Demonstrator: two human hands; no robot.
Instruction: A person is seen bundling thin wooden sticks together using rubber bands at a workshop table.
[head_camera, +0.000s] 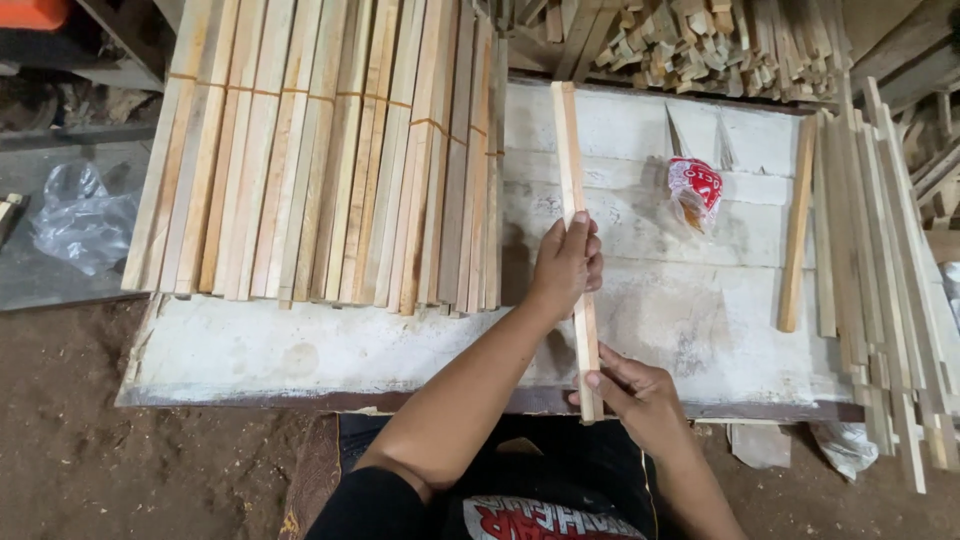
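A long pale wooden strip (571, 160) lies lengthwise over the white worktable (640, 130), from the far side to the near edge. My left hand (566, 265) is wrapped around its middle. My right hand (636, 395) grips its near end at the table's front edge, thumb on top. To the left, a wide pile of similar strips (320, 150) is bound into bundles with rubber bands.
A red and white plastic packet (695, 188) lies on the table to the right. A single strip (796, 225) and a loose stack of strips (880, 260) sit at the right edge. Offcuts (690, 40) are heaped behind. A clear plastic bag (80, 215) lies left.
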